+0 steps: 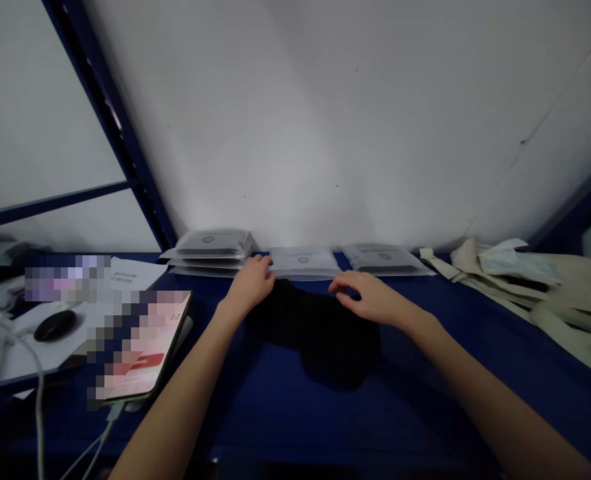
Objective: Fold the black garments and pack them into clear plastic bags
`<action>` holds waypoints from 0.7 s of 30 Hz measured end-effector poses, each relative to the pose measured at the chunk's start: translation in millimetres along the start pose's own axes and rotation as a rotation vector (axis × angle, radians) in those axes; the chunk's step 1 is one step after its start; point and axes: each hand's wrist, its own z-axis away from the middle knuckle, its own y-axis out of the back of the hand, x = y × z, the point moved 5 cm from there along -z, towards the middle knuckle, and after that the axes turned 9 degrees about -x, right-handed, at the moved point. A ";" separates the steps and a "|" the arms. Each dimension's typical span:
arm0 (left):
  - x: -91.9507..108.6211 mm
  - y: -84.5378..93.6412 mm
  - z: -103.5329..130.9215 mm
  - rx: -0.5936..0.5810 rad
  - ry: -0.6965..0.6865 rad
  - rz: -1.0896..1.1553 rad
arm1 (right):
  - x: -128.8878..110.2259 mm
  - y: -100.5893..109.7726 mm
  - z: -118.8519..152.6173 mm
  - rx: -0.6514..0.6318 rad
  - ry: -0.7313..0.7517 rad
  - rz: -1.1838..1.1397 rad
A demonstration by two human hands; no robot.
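Note:
A black piece of cloth (315,330), its kind too dark to make out, lies crumpled on the blue table. My left hand (251,285) is at its far left edge, fingers reaching forward and slightly bent; whether they touch the fabric I cannot tell. Over the cloth's right part is my right hand (368,297), its fingers curved and apart from the thumb, with nothing between them. Just beyond the cloth lies a flat frosted plastic bag (303,261) with a round dark mark.
Stacked frosted bags (213,245) stand at the back left, another bag (386,259) at the back right. Pale fabric (570,280) is heaped at right. On the left are a plugged-in phone (148,353), a black mouse (55,325) and papers (130,277). A white wall (325,120) rises behind.

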 end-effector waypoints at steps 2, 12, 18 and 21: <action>12.3 -8.1 -0.2 -0.056 -0.145 0.047 | -5.5 -8.6 -0.6 -0.075 0.022 -0.122; 15.5 -23.8 3.2 -0.243 -0.152 -0.044 | -18.7 -14.2 -4.2 -0.146 0.054 -0.246; -0.1 -14.4 0.3 -0.219 0.000 -0.114 | 49.8 40.0 18.7 0.054 -0.170 -0.331; -5.7 -10.5 -0.4 -0.204 0.023 -0.057 | 67.7 52.7 35.8 0.049 -0.249 -0.373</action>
